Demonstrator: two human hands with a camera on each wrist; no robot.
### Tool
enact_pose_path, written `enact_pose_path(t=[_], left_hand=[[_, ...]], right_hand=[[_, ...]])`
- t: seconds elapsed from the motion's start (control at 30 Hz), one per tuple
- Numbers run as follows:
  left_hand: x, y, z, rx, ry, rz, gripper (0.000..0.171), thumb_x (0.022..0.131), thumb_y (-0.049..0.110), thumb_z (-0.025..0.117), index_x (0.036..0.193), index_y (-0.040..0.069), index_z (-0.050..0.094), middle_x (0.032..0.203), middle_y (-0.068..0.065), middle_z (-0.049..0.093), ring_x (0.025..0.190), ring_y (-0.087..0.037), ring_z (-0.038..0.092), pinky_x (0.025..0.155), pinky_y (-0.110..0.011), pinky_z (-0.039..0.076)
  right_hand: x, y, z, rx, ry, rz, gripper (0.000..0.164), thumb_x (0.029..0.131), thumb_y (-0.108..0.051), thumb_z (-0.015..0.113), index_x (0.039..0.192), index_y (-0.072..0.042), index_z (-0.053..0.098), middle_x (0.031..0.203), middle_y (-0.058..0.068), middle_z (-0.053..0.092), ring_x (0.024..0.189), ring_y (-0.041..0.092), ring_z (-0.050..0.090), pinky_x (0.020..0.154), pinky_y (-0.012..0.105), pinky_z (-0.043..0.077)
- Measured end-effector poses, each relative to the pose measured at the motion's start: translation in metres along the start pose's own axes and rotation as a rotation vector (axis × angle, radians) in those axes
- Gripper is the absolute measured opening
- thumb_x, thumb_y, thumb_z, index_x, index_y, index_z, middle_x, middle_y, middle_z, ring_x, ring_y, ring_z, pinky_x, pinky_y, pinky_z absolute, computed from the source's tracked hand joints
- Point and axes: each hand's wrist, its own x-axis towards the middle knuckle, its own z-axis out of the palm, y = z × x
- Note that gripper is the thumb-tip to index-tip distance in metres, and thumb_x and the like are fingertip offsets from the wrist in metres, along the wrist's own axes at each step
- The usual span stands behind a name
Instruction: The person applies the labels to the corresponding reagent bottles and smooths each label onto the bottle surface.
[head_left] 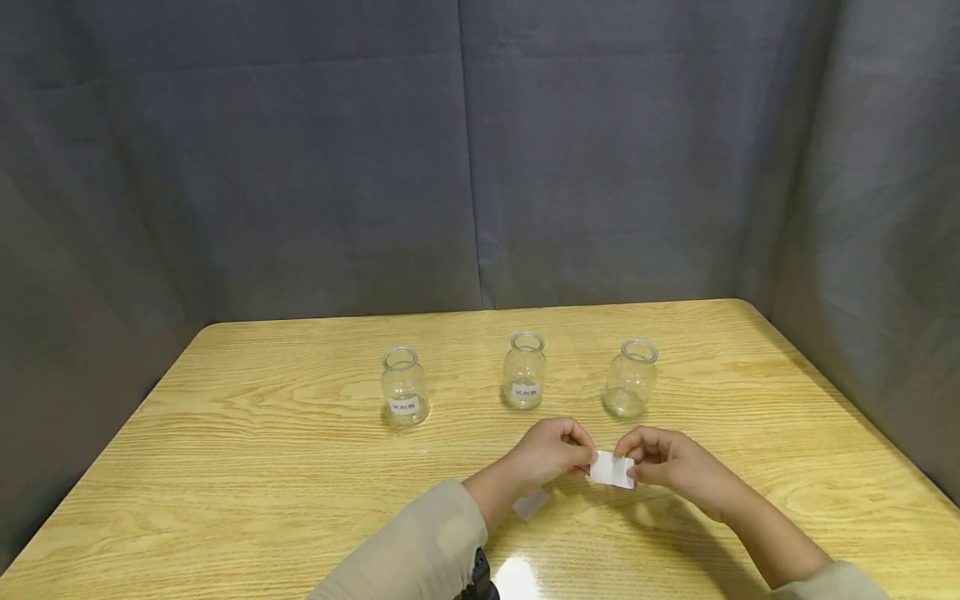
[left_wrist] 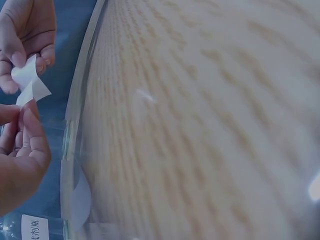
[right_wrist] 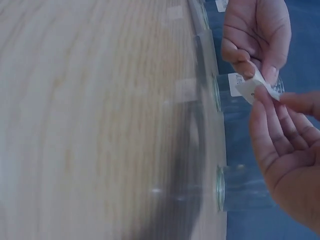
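A small white paper label (head_left: 612, 470) is stretched between the two hands above the near right part of the table. My left hand (head_left: 551, 451) pinches its left end between thumb and fingers. On the other end, the thumb and fingertips of my right hand (head_left: 670, 463) hold it. The label (left_wrist: 31, 80) looks creased and bent in the left wrist view. In the right wrist view it (right_wrist: 257, 85) is folded between the fingertips, with a bit of dark print showing. Behind the right hand stands a clear glass jar (head_left: 631, 379) with no label on its visible side.
Two more open glass jars, the middle one (head_left: 525, 371) and the left one (head_left: 405, 387), carry white labels with dark characters. Another white paper piece (head_left: 531, 503) lies on the wooden table (head_left: 247, 467) beside the left wrist. Grey curtain (head_left: 337, 183) surrounds the table.
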Motion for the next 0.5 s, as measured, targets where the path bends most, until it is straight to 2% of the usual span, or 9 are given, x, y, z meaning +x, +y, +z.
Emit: enact_pose_path(t=[0.13,0.23,0.33,0.43,0.5], left_hand=[[-0.001,0.001,0.002,0.035,-0.007,-0.011,0.004,0.079,0.000,0.058,0.080,-0.003,0.056,0.068,-0.003,0.054,0.061,-0.011,0.054,0.058,-0.026,0.048],[-0.002,0.001,0.003,0.071,-0.008,-0.019,0.005,0.079,0.001,0.059,0.080,-0.003,0.056,0.068,-0.003,0.054,0.060,-0.011,0.053,0.057,-0.025,0.048],[-0.002,0.002,0.003,0.095,-0.009,-0.024,0.005,0.078,0.001,0.059,0.079,-0.003,0.055,0.068,-0.003,0.054,0.060,-0.011,0.053,0.056,-0.025,0.047],[-0.003,0.002,0.004,0.104,-0.018,-0.022,0.004,0.078,-0.001,0.058,0.078,-0.004,0.055,0.068,-0.004,0.054,0.060,-0.012,0.054,0.056,-0.025,0.048],[-0.003,0.003,0.005,0.109,-0.021,-0.021,0.004,0.077,-0.003,0.058,0.078,-0.005,0.055,0.067,-0.004,0.054,0.059,-0.012,0.054,0.055,-0.024,0.048]], right_hand=[[-0.002,0.002,-0.005,0.055,-0.058,0.030,0.023,0.080,-0.006,0.057,0.095,0.009,0.048,0.086,0.011,0.055,0.080,0.021,0.054,0.072,0.037,0.047],[-0.003,0.005,-0.009,0.127,-0.135,0.005,0.024,0.080,-0.004,0.058,0.097,0.009,0.047,0.089,0.013,0.058,0.084,0.024,0.056,0.074,0.035,0.047],[-0.005,0.007,-0.013,0.145,-0.184,-0.039,0.024,0.081,-0.001,0.055,0.099,0.012,0.045,0.093,0.015,0.058,0.087,0.024,0.056,0.076,0.034,0.046],[-0.007,0.006,-0.015,0.092,-0.158,-0.036,0.022,0.084,-0.004,0.053,0.097,0.012,0.046,0.090,0.015,0.058,0.086,0.025,0.056,0.076,0.036,0.046],[-0.008,0.005,-0.016,0.035,-0.109,-0.012,0.021,0.085,-0.009,0.053,0.094,0.009,0.049,0.088,0.013,0.057,0.085,0.026,0.056,0.076,0.038,0.045]])
